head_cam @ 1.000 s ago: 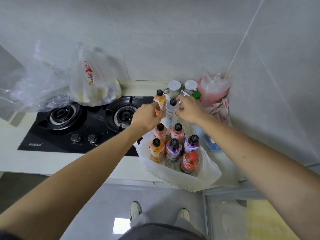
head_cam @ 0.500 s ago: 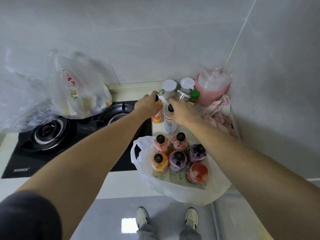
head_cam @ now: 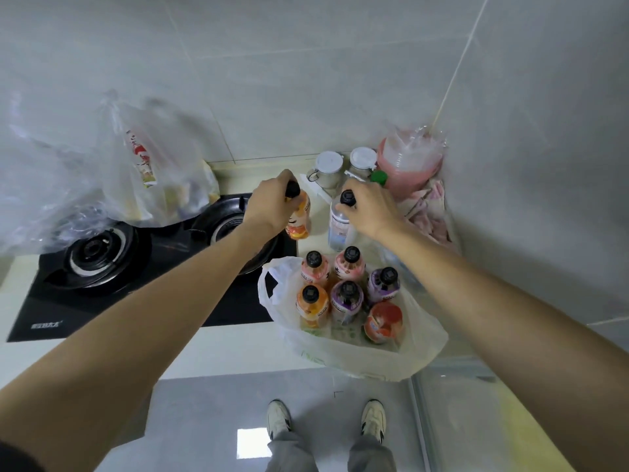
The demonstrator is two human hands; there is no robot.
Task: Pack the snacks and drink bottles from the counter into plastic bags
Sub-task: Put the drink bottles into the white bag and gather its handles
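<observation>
Head view. Two bottles are shown gripped near their caps, one in each hand. The left hand (head_cam: pixel 272 202) is closed around the neck of an orange drink bottle (head_cam: pixel 299 219), whose black cap protrudes above the fingers; the bottle is tilted slightly, its long axis close to vertical, and whether its base rests on the bench (head_cam: pixel 238 349) cannot be told. The right hand (head_cam: pixel 369 211) is closed over the shoulder of a clear bottle (head_cam: pixel 338 229), also roughly upright, with its black cap exposed at the fingertips. An open white plastic bag (head_cam: pixel 418 342) is seen directly below both hands, on the side nearer the person, with six capped bottles (head_cam: pixel 347 294) standing inside it in two rows of three. Free room in the bag appears to lie mainly along its near and right edges. Each bottle is judged to need a short lift and a draw toward the body; the right hand is slightly nearer the bag mouth. Left of the left hand, a filled clear bag (head_cam: pixel 149 175) is seen resting on a gas hob (head_cam: pixel 102 260). Beyond the hands, two white-lidded jars (head_cam: pixel 328 165) and a wrapped pink container (head_cam: pixel 408 161) are set against the wall.
</observation>
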